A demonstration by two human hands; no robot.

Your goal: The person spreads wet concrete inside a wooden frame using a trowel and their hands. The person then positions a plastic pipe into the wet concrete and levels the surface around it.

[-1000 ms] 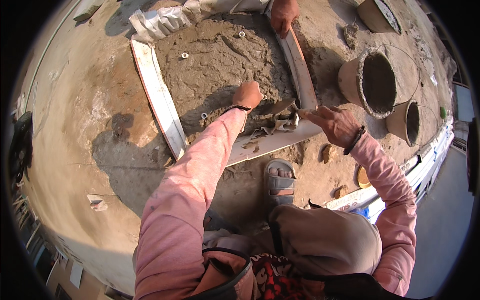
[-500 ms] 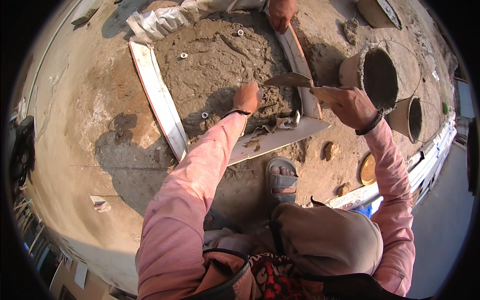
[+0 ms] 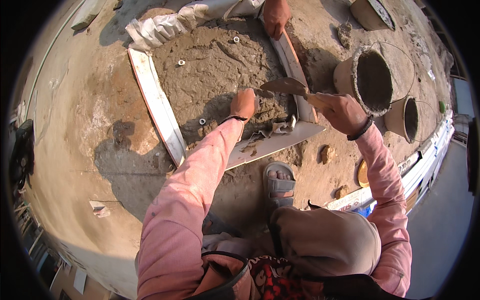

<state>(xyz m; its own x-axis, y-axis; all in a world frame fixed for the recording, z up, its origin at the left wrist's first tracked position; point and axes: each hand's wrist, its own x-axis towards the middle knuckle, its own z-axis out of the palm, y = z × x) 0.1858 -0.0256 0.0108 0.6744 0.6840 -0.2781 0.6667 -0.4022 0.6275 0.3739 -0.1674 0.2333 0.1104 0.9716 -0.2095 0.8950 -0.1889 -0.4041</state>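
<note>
Wet grey concrete [image 3: 210,82] fills a rectangular form made of white boards [image 3: 159,102]. My left hand [image 3: 244,105] is closed at the concrete's near right part, round what looks like a short white pipe [image 3: 259,100], mostly hidden by the fingers. Other short white pipes stand up from the mix: a far one [image 3: 236,39], a left one [image 3: 181,62] and a near one [image 3: 202,121]. In my right hand [image 3: 345,114] is the wooden handle of a trowel [image 3: 286,86]. Its metal blade points left, above the right board and the concrete's edge.
Another person's hand [image 3: 276,19] rests on the far end of the right board. Crumpled white sheeting [image 3: 160,31] lines the far side. Buckets [image 3: 346,80] stand to the right, one smeared with cement. A yellow round lid [image 3: 363,174] and stones [image 3: 327,154] lie near my sandal [image 3: 280,182].
The trowel and my right hand have shifted slightly left and toward me in the picture. My left hand stays at the same spot in the concrete. The whole view has drifted a little.
</note>
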